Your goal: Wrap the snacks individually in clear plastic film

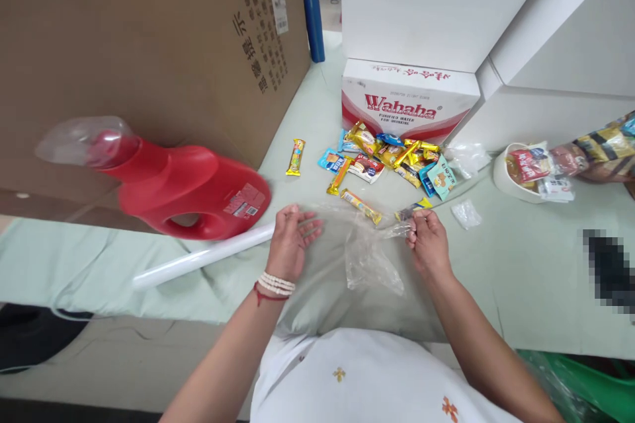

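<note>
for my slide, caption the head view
Right hand pinches a clear bag, left hand at its other end, wrapped snacks beyond.

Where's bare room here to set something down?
The widest patch of green cloth lies right of the right hand, in front of the white bowl. A narrower one runs between the brown box and Wahaha carton, behind the lone yellow bar. Snacks crowd that carton's front.

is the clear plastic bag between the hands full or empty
Looks empty: the clear, crumpled plastic bag is limp, pale green cloth shows through, and no packet shows inside.
</note>
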A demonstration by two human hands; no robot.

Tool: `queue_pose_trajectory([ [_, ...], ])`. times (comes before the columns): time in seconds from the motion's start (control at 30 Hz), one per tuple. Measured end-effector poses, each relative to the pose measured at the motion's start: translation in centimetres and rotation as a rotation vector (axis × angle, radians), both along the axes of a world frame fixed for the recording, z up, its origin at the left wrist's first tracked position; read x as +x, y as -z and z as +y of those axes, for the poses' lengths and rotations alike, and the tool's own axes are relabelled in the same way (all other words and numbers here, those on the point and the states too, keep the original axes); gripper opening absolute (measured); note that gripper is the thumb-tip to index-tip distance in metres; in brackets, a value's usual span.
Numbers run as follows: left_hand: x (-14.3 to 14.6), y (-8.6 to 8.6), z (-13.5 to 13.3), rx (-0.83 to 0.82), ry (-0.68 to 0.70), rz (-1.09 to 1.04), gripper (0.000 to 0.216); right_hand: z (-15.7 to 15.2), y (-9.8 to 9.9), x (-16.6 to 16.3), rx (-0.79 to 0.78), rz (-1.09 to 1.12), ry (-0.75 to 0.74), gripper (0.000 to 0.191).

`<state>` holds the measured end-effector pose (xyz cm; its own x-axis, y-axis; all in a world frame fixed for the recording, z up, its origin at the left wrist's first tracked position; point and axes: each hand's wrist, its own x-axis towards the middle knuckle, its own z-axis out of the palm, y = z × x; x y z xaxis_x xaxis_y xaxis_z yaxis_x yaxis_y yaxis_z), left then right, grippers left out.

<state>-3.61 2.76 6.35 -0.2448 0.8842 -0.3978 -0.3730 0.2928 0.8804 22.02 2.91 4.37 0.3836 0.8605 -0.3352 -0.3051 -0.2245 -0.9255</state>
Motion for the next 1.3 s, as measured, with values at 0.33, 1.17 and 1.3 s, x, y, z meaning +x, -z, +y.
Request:
queue_pose_trajectory([
  [0.33,5.2,-1.7,-1.2,-0.199,0.497,0.271,0.076,-4.1,-4.1,-3.5,0.173,-0.076,-0.318,0.034],
  [1.17,11.1,-1.4,-1.6,-0.139,0.570,-0.038,0.043,-3.1,-4.7,2.4,0.159,0.376,-0.297,0.034],
  [1.3,9.0,0.2,-2.1,-0.264,0.273,-0.350,0.039,-2.0,-3.1,6.1,0.091,0.369,-0.180,0.037],
])
